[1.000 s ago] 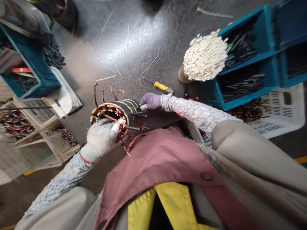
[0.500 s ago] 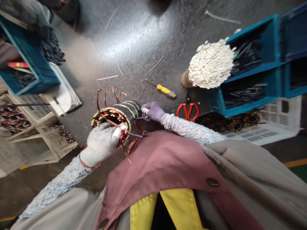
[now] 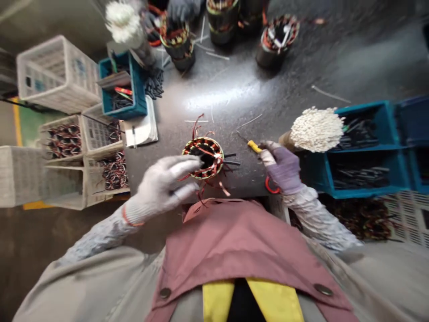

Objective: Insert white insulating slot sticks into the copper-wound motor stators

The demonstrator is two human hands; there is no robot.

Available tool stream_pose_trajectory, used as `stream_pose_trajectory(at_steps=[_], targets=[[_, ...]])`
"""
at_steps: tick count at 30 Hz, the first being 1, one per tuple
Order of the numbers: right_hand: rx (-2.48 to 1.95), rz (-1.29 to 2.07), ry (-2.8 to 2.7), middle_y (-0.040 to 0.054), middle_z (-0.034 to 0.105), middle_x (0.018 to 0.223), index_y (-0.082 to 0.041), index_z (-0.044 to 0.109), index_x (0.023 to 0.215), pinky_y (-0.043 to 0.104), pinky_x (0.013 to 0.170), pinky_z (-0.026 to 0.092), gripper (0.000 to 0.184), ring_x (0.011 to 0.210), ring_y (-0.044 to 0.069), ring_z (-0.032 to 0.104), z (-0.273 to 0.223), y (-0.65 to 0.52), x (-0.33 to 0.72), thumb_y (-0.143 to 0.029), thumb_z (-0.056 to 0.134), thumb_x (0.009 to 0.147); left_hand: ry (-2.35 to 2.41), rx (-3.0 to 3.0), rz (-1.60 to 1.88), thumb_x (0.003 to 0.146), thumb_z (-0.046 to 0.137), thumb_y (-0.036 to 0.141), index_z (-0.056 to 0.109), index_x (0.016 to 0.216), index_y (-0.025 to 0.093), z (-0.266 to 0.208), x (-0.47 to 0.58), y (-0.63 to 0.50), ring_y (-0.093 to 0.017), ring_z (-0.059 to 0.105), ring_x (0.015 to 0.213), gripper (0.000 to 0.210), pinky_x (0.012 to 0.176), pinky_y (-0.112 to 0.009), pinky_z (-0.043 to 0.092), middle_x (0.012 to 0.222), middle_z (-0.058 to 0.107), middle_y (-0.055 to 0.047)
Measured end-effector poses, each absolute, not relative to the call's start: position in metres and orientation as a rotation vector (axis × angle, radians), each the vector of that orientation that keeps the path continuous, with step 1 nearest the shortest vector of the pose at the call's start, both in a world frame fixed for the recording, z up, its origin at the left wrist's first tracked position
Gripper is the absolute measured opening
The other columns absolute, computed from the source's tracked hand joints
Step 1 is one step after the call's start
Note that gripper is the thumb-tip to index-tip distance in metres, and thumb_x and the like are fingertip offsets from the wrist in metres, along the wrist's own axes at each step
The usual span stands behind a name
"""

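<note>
A motor stator (image 3: 219,167) with copper windings stands on end on the dark table, its open top facing me. Red-brown wire ends and black sleeved leads stick out around it. My left hand (image 3: 164,183), in a white glove, is at the stator's left side with fingers apart, the fingertips over its rim. In a purple glove with pale fingertips, my right hand (image 3: 283,167) has its fingers closed around the handle end of a yellow screwdriver (image 3: 254,146), whose shaft points up-left on the table. Red-handled cutters (image 3: 272,187) lie partly hidden below that hand.
At right are a bundle of white sticks (image 3: 317,129) and blue bins (image 3: 367,193) of black tubes. Another blue bin (image 3: 139,96), a white pad (image 3: 144,127) and crates (image 3: 65,158) are at left. Across the table, a co-worker's gloved hand (image 3: 183,9) is by more stators (image 3: 273,53).
The stator has gone from lying tilted to standing upright. My left hand has let go of it and opened. My right hand has moved right, from the stator to the screwdriver. The view has shifted.
</note>
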State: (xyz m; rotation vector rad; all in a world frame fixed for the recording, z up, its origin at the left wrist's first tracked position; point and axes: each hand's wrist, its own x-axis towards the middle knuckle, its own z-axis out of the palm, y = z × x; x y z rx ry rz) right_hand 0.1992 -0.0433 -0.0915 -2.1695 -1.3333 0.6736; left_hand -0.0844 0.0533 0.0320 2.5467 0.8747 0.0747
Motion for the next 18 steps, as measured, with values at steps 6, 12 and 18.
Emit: stream_pose_trajectory(at_steps=[6,12,18], targets=[[-2.049,0.54,-1.735,0.0105,0.072,0.111,-0.021,0.073,0.107,0.035,0.093,0.05,0.031,0.107,0.025,0.066,-0.038,-0.036,0.156,-0.032,0.047,0.094,0.695,2.768,0.214,0.095,0.046,0.031,0.066,0.122,0.028,0.04,-0.072,0.095,-0.019,0.068,0.103,0.034,0.086,-0.033,0.054,0.124,0.069,-0.005],[-2.052,0.362,-1.898,0.0103,0.074,0.094,-0.017,0.072,0.098,0.029,0.078,0.047,0.027,0.088,0.022,0.066,-0.039,-0.02,0.133,-0.03,0.048,0.095,0.325,3.086,-0.128,0.093,0.049,0.021,0.054,0.139,0.027,-0.017,-0.018,0.104,-0.023,0.066,0.106,0.047,0.088,-0.038,0.049,0.118,0.071,-0.01],[-1.843,0.243,-1.816,0.0105,0.071,0.091,-0.017,0.067,0.096,0.03,0.08,0.047,0.029,0.087,0.022,0.066,-0.058,-0.017,0.136,-0.033,0.042,0.099,0.485,3.105,0.106,0.096,0.047,0.026,0.055,0.138,0.019,-0.043,-0.032,0.093,-0.021,0.068,0.098,0.043,0.083,-0.034,0.051,0.109,0.074,-0.013]])
